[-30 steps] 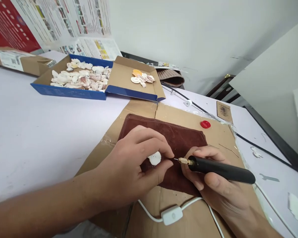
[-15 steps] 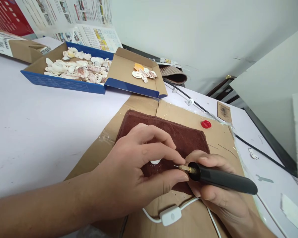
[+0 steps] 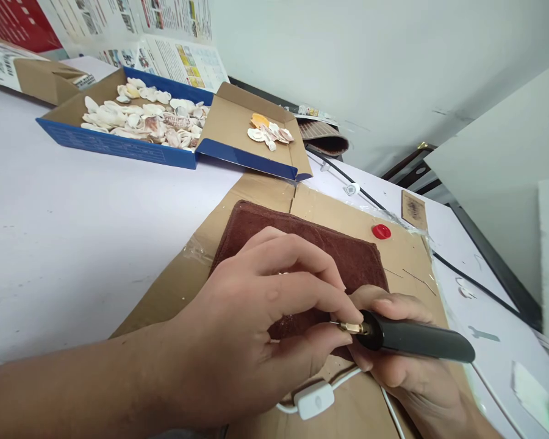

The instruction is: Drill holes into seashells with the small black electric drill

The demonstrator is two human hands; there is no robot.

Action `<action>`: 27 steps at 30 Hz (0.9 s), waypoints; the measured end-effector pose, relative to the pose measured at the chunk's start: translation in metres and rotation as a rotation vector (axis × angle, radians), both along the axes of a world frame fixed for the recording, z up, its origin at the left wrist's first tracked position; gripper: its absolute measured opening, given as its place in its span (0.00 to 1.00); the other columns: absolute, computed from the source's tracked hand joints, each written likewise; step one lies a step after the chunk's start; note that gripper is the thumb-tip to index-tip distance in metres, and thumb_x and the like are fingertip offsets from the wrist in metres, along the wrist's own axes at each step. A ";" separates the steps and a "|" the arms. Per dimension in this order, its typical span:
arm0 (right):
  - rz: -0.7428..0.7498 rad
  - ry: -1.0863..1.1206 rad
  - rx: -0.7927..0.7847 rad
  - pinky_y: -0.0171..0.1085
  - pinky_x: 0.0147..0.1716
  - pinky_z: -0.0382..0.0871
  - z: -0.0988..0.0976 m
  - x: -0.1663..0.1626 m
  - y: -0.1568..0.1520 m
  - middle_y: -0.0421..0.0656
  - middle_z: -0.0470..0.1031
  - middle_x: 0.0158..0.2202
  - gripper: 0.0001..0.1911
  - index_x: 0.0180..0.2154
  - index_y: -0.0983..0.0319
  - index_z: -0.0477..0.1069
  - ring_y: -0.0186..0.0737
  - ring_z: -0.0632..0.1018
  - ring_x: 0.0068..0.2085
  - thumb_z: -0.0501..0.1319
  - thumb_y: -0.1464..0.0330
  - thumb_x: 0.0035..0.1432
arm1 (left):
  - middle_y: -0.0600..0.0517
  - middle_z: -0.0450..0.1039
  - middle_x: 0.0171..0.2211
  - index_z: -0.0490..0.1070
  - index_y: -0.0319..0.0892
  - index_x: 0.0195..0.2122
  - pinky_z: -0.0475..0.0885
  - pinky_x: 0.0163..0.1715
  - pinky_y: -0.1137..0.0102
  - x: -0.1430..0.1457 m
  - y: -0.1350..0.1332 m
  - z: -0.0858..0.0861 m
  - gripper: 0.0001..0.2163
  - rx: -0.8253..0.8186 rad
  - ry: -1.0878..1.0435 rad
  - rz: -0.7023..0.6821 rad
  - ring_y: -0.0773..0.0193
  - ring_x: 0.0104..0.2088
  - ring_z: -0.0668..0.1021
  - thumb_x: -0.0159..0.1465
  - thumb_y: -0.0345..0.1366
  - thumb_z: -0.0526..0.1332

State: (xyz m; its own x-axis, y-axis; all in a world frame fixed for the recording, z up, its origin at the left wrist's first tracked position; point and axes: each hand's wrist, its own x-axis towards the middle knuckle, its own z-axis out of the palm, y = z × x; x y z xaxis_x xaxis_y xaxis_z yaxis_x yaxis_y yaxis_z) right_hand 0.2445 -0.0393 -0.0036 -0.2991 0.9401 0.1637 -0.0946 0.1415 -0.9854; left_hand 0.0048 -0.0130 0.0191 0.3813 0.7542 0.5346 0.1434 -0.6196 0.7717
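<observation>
- The left hand lies palm-down on a brown cloth, fingers curled.
- Its thumb and forefinger tips come close together right at the brass tip of a tool. What they pinch, if anything, is hidden under the fingers.
- The right hand grips the tool, a black pen-shaped one, from below and behind. Its fingers are wrapped tight round the front of the barrel, with the forefinger along the top.
- The tool lies nearly level over the cloth's near right corner, its tip pointing left into the left hand's fingertips.
- The cloth rests on flat cardboard, which lies on a white table.
- A red cap sits on the cardboard just beyond the cloth's far right corner.
- A white cord with a switch runs under the hands at the near edge.
- Well off at the far left stands an open blue box full of shells. A few more shells lie on its open flap.
</observation>
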 end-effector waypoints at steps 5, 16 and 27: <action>0.009 0.017 -0.040 0.35 0.20 0.73 0.000 0.001 -0.002 0.39 0.84 0.38 0.16 0.49 0.39 0.85 0.32 0.75 0.21 0.77 0.58 0.58 | 0.54 0.80 0.42 0.84 0.42 0.40 0.75 0.51 0.81 0.000 0.000 -0.001 0.04 -0.024 -0.002 0.005 0.72 0.44 0.81 0.65 0.29 0.72; -0.004 0.073 -0.103 0.35 0.18 0.74 0.001 -0.003 -0.003 0.39 0.84 0.36 0.17 0.49 0.39 0.85 0.32 0.74 0.20 0.78 0.58 0.57 | 0.55 0.80 0.42 0.84 0.43 0.39 0.76 0.52 0.77 0.000 -0.002 -0.003 0.03 -0.063 -0.005 0.023 0.71 0.44 0.81 0.65 0.33 0.74; -0.012 0.103 -0.091 0.34 0.21 0.73 -0.007 0.000 -0.005 0.40 0.84 0.38 0.18 0.50 0.42 0.85 0.30 0.73 0.20 0.78 0.59 0.57 | 0.54 0.80 0.41 0.84 0.41 0.38 0.73 0.51 0.79 0.003 0.001 -0.005 0.03 -0.006 -0.041 0.020 0.71 0.44 0.78 0.64 0.27 0.71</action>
